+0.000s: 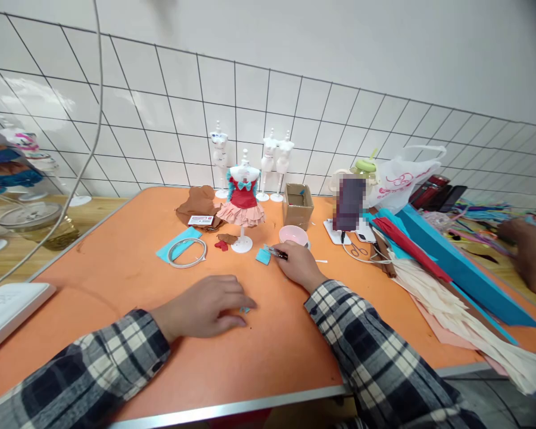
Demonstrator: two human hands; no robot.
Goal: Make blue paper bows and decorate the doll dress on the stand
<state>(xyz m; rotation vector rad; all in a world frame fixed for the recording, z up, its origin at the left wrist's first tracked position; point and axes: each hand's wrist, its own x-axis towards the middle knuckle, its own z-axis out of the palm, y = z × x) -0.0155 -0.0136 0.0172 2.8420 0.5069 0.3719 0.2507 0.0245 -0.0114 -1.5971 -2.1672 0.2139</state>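
Note:
My left hand (205, 305) rests low over the table, thumb and fingers apart. Just by its fingertips lies a tiny blue scrap (245, 310). Farther forward, my right hand (300, 265) has its fingers closed around a small dark-handled tool with silver tips, which looks like thread snips (279, 254). Those tips reach over a small blue fabric square (263, 257) on the table. Just beyond stands a miniature dress form (243, 179) wearing a red bodice with blue trim and a bow, above a ruffled pink skirt (241, 214).
Left of the form are a hoop (187, 253) on blue cloth and brown fabric (199, 204). A pink bowl (293, 235), cardboard box (298, 206) and phone (351, 202) stand right. Fabric strips (446, 307) cover the right side. Another person's hand (529, 250) appears at far right.

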